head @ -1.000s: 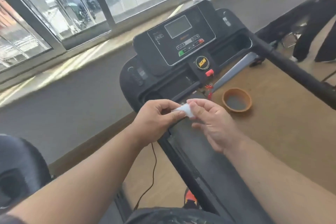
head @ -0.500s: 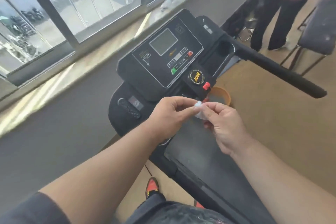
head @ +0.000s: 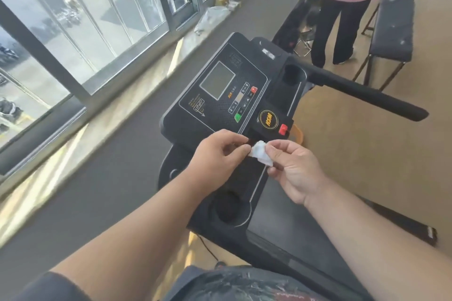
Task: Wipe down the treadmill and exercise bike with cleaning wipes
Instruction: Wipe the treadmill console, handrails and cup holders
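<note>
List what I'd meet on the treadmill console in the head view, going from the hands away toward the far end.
Left hand and right hand pinching the folded wipe → green button → grey display screen → far cup holder.

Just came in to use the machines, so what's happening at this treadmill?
A person stands at the treadmill console, holding a small folded white wipe above it. The left hand pinches one end and the right hand pinches the other, as if unfolding it. The wipe is not on any treadmill surface, so wiping does not look started. Another person stands farther back beside a dark stool.
</note>
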